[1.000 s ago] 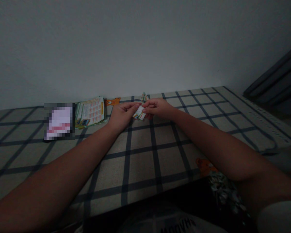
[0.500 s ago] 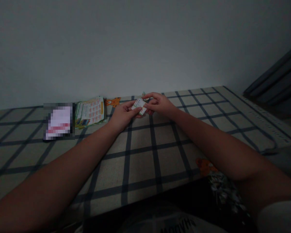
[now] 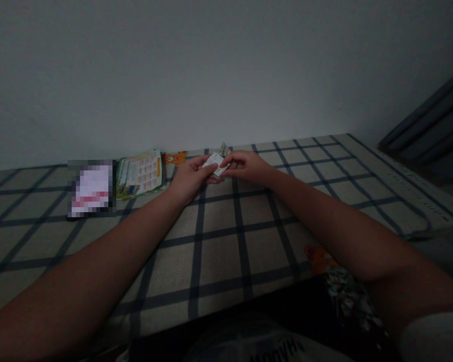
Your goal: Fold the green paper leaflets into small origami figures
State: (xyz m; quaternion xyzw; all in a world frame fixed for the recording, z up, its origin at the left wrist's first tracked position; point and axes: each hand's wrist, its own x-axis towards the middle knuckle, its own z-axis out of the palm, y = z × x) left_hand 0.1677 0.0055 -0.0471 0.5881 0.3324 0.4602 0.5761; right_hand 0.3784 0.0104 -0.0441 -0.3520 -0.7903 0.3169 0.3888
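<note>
Above the far part of the checked cloth, a small white piece of folded paper point(image 3: 213, 159) with green print is between my two hands. My left hand point(image 3: 190, 177) is closed on it from the left, thumb pressed on top. On its right edge, the fingers of my right hand point(image 3: 248, 165) are pinched together. Just behind the right fingers a small green-and-white folded paper piece point(image 3: 224, 148) sticks up; whether it joins the held one I cannot tell. A stack of printed sheets point(image 3: 141, 172) in green, yellow and red lies left of my left hand.
A pixelated pinkish-white object point(image 3: 92, 188) lies at the left. The checked cloth point(image 3: 219, 256) covers the surface up to a grey wall point(image 3: 226, 70). Many small white-green paper scraps point(image 3: 349, 296) sit by my lap, near my right forearm. Dark slats point(image 3: 434, 115) stand at the right.
My right fingers have curled in and shifted slightly left and down over the paper; the index finger is no longer raised. The paper has turned a little. My left hand has barely moved.
</note>
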